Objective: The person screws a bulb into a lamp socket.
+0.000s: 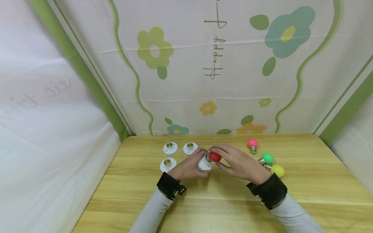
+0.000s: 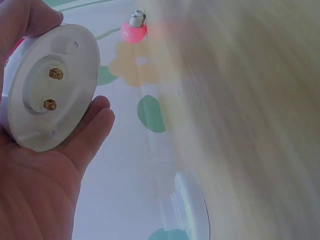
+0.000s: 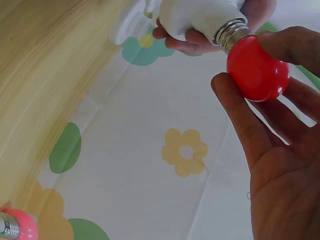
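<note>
In the head view my left hand (image 1: 187,166) grips a white lamp holder (image 1: 205,165) raised off the table and tilted to the right. Its underside, with two brass screws, faces the left wrist view, where the thumb and fingers go round the round base (image 2: 75,102). My right hand (image 1: 237,161) pinches a red light bulb (image 1: 215,157) between thumb and fingers. The right wrist view shows the silver screw thread (image 3: 232,32) at the holder's mouth, still partly exposed. How deep the thread sits inside is hidden.
Three more white lamp holders (image 1: 170,148) stand at the left on the wooden table (image 1: 221,207). A pink bulb (image 1: 252,143), a green bulb (image 1: 267,158) and a yellow bulb (image 1: 277,171) lie at the right. Behind the table hangs a flowered cloth (image 1: 186,87).
</note>
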The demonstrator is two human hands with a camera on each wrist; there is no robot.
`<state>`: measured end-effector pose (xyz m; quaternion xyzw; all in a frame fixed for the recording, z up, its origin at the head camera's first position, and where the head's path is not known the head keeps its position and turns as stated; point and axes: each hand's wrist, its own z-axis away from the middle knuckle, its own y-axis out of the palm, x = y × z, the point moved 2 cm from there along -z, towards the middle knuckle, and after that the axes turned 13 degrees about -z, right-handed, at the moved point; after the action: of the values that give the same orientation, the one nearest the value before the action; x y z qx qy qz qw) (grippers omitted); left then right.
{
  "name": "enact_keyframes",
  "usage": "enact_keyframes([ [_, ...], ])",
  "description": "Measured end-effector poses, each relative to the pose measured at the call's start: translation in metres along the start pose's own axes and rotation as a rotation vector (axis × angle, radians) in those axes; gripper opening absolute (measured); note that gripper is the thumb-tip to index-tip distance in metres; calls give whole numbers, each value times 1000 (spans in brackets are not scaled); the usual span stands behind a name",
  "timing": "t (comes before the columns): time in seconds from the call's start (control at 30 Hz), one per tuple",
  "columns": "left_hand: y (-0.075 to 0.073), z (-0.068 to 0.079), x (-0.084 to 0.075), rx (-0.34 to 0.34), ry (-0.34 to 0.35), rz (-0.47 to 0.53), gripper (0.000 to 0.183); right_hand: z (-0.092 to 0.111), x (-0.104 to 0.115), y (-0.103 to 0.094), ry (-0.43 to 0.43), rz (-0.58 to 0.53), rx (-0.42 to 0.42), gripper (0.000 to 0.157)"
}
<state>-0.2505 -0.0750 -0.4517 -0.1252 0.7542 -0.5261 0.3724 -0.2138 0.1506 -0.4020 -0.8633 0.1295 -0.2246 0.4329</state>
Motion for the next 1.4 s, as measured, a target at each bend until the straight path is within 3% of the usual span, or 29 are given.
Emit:
enact_keyframes([
  [0.57,1,-2,-4,20,21,-25,72,1,-2,3,-25,-13,-1,62],
  [1.4,6,-4,-9,13,63,-39,61,4,-4,1,68,12,-16,64],
])
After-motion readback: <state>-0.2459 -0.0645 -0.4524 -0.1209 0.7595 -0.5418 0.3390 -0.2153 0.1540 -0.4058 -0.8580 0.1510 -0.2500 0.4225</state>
